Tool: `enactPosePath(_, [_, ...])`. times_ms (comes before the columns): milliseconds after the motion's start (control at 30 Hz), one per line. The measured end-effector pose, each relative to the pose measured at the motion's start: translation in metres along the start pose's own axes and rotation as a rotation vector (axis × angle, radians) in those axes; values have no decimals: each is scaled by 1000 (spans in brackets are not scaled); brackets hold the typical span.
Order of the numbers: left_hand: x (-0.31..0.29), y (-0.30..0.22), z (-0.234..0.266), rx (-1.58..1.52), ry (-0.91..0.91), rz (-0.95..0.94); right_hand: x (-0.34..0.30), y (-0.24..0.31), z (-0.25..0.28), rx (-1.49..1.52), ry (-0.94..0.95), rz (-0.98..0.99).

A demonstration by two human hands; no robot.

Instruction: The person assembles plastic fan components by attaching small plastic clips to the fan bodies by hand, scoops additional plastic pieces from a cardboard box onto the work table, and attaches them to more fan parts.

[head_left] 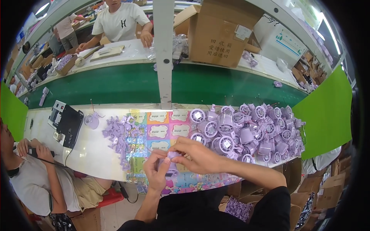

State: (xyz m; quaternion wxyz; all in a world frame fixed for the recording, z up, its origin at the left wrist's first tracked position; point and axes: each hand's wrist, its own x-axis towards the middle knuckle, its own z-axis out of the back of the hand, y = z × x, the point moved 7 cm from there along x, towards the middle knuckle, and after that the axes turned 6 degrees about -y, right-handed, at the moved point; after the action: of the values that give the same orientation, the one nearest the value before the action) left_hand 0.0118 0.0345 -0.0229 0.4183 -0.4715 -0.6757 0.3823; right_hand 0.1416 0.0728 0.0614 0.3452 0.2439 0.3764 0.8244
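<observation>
My left hand (154, 172) is closed around a lilac plastic cup-shaped housing (172, 168), held just above the near edge of the table. At its top, the fingertips of my right hand (198, 154) pinch a small lilac part (173, 154); they hide how it joins the housing. Close by on the right lies a big heap of similar lilac housings (246, 135), many with round slotted ends and thin wires. To the left of my hands is a loose pile of small lilac plastic pieces (120, 134).
Colourful printed sheets (158, 131) cover the table's middle. A black-and-white machine (66, 124) and a single lilac housing (91, 121) stand at left. Beyond runs a green conveyor belt (115, 90), with a grey post (163, 54). A co-worker (42, 173) sits at left; another (117, 23) works opposite, near a cardboard box (219, 34).
</observation>
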Motion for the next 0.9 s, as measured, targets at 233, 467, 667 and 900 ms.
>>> enactPosePath(233, [30,30,29,80,-14,-66,61,-57,30,-38,502,-85])
enactPosePath(467, [54,74,57,295,-330,-182,189,-217,133,-658,-38,-255])
enactPosePath(667, [58,66,40,426,-280,-182,270,-318,113,-1106,9,92])
enactPosePath(900, [62,61,38,444,-251,-235,334,-306,79,-706,-74,-53])
